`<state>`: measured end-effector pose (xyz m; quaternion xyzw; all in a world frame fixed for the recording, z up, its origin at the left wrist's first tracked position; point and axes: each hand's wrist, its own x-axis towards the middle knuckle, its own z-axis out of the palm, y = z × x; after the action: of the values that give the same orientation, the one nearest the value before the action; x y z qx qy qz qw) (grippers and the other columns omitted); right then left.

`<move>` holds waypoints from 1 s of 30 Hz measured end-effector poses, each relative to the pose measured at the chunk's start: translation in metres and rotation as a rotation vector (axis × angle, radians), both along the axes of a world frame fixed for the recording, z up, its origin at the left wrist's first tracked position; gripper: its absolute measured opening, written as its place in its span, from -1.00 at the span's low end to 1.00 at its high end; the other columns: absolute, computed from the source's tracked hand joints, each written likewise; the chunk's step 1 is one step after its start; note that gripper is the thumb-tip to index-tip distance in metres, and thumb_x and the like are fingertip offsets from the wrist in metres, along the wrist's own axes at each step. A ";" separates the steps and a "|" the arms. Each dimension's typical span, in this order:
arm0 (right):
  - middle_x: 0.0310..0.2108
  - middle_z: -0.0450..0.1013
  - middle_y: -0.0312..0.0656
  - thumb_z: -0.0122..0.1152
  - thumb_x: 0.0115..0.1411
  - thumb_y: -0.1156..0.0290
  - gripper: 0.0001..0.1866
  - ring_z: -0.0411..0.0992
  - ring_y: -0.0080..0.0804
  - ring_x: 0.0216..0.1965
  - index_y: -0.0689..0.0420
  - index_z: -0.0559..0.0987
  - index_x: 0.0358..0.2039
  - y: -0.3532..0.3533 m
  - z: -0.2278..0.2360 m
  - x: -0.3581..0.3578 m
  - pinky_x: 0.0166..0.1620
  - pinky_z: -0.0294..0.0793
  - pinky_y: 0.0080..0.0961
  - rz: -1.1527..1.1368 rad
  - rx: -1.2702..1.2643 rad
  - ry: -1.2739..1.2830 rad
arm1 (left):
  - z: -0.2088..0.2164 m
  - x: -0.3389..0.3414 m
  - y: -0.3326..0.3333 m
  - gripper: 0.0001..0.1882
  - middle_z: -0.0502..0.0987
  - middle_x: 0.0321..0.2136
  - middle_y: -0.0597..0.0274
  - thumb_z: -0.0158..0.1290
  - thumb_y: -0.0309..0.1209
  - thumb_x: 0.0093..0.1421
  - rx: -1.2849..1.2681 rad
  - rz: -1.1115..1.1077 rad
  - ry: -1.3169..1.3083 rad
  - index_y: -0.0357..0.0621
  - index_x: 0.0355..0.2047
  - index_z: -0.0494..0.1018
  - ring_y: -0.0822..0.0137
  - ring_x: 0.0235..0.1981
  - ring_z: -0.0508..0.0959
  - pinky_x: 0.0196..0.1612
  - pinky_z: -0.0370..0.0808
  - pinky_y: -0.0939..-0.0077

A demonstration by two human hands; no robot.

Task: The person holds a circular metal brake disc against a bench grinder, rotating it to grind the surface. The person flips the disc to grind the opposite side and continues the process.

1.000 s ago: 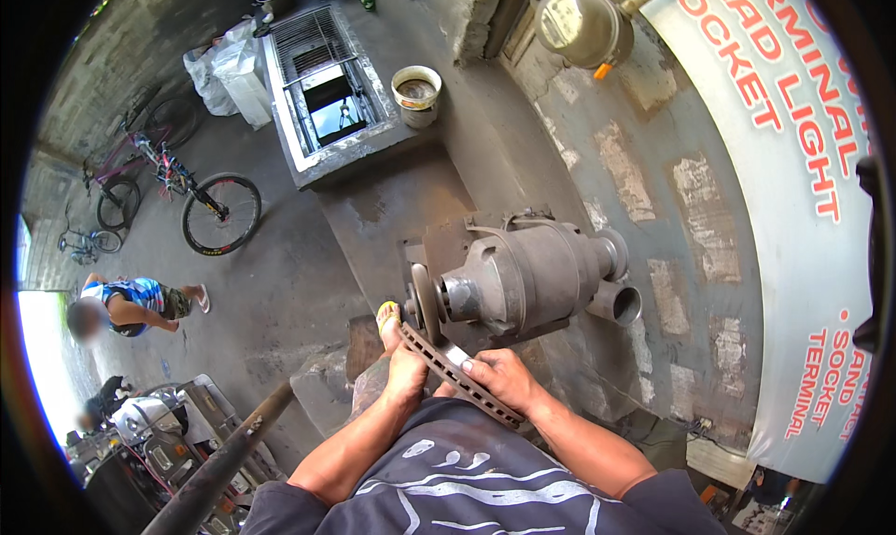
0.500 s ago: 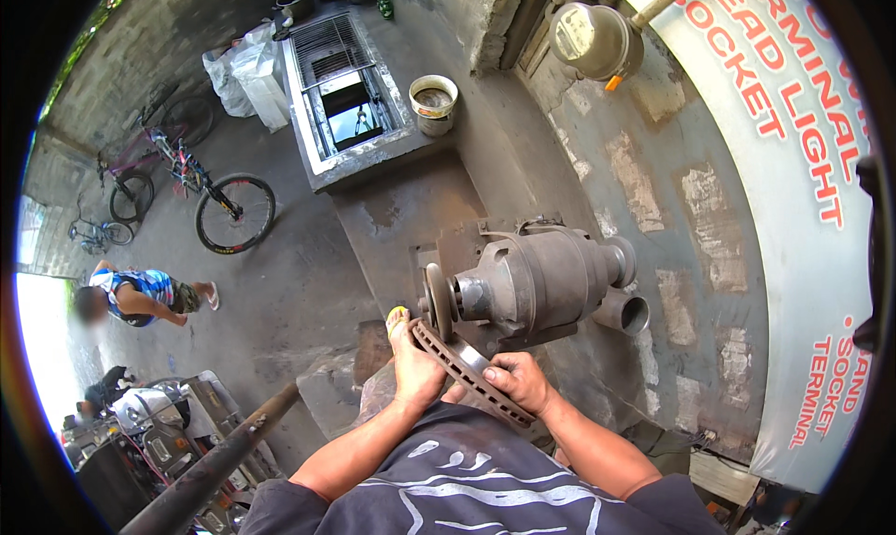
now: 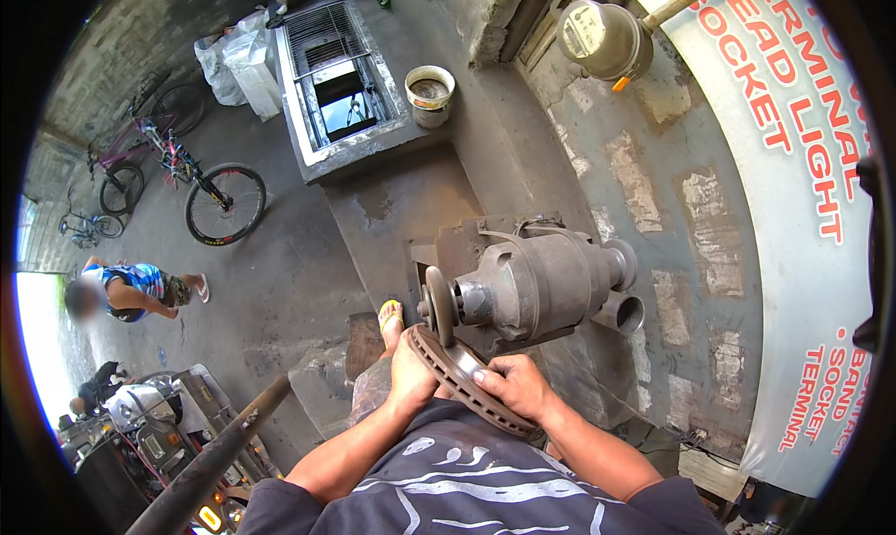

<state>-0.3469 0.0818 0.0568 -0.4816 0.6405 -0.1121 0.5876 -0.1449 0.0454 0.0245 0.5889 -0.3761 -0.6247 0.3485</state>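
Note:
A vented brake disc (image 3: 455,375) with a slotted rim is held tilted in front of my body. My left hand (image 3: 412,372) grips its left edge, the fingers partly hidden behind the rim. On the other side, my right hand (image 3: 516,387) holds the right part, thumb lying on the shiny face and fingers out of sight behind. The disc's upper edge is right at the grinding wheel (image 3: 439,297); whether they touch I cannot tell. This wheel sits on the shaft of a large grey electric motor (image 3: 539,285).
A metal pipe (image 3: 632,313) lies right of the motor. A dark bar (image 3: 219,451) slants across the lower left, near a vehicle (image 3: 159,418). Beyond are a bucket (image 3: 430,95), a grated concrete basin (image 3: 336,78), bicycles (image 3: 224,204) and a person (image 3: 140,288). A banner (image 3: 793,97) covers the right.
The brake disc has turned slightly, so more of its shiny face shows. My left hand has shifted a little down its rim. Both hands keep hold, and the view has shifted slightly.

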 end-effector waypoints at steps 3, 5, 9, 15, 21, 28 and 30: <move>-0.54 0.60 0.02 0.31 0.23 -0.13 -0.36 0.57 -0.37 -0.46 0.36 0.70 -0.39 -0.008 0.010 0.000 -0.31 0.53 -0.32 -0.006 0.021 0.024 | -0.009 -0.003 0.006 -0.81 0.62 -0.50 0.18 0.20 -0.38 0.14 -0.034 0.020 -0.045 -0.28 -0.35 0.54 0.34 -0.42 0.61 -0.30 0.54 0.36; -0.54 0.59 -0.05 0.31 0.23 -0.10 -0.38 0.53 -0.42 -0.46 0.36 0.70 -0.37 -0.015 0.011 0.004 -0.33 0.50 -0.36 -0.005 0.069 0.042 | -0.007 -0.004 0.006 -0.79 0.64 -0.47 0.15 0.19 -0.35 0.15 0.068 0.057 0.024 -0.29 -0.33 0.55 0.33 -0.41 0.62 -0.29 0.55 0.35; -0.53 0.59 -0.06 0.32 0.24 -0.11 -0.38 0.52 -0.42 -0.45 0.37 0.71 -0.35 -0.017 0.001 0.002 -0.34 0.49 -0.36 0.027 0.109 0.064 | -0.018 0.000 0.010 -0.73 0.63 -0.34 0.13 0.15 -0.29 0.23 0.110 -0.072 -0.113 -0.26 -0.19 0.53 0.31 -0.30 0.61 -0.21 0.54 0.34; -0.54 0.62 0.00 0.29 0.26 -0.15 -0.34 0.60 -0.31 -0.46 0.37 0.70 -0.40 -0.019 0.001 0.010 -0.30 0.56 -0.32 -0.002 0.174 0.038 | -0.023 0.002 0.016 -0.61 0.56 -0.23 0.18 -0.01 -0.11 0.44 0.171 -0.064 0.015 -0.21 0.01 0.44 0.37 -0.20 0.54 -0.14 0.51 0.38; -0.53 0.62 0.01 0.28 0.25 -0.17 -0.32 0.60 -0.29 -0.45 0.38 0.69 -0.40 -0.022 -0.008 0.006 -0.30 0.57 -0.32 0.004 0.182 0.050 | -0.030 -0.001 0.018 -0.51 0.57 -0.18 0.25 -0.09 0.00 0.50 0.252 -0.023 0.007 -0.18 0.10 0.45 0.42 -0.17 0.53 -0.11 0.51 0.43; -0.53 0.61 0.05 0.29 0.23 -0.16 -0.33 0.61 -0.23 -0.45 0.38 0.69 -0.38 -0.014 -0.003 0.007 -0.28 0.57 -0.27 0.031 0.090 0.076 | -0.036 -0.005 0.017 -0.76 0.67 -0.36 0.19 0.19 -0.32 0.20 0.156 0.055 0.021 -0.21 -0.20 0.61 0.31 -0.31 0.65 -0.16 0.57 0.38; -0.53 0.61 0.05 0.30 0.23 -0.16 -0.33 0.61 -0.23 -0.45 0.37 0.69 -0.38 -0.010 -0.005 0.000 -0.28 0.57 -0.27 0.033 0.040 0.078 | -0.025 -0.004 0.005 -0.74 0.67 -0.34 0.16 0.21 -0.32 0.18 0.077 -0.048 -0.042 -0.21 -0.19 0.61 0.29 -0.30 0.65 -0.15 0.56 0.35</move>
<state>-0.3468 0.0719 0.0520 -0.4841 0.6572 -0.0707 0.5734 -0.1492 0.0507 -0.0008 0.6055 -0.3730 -0.6346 0.3024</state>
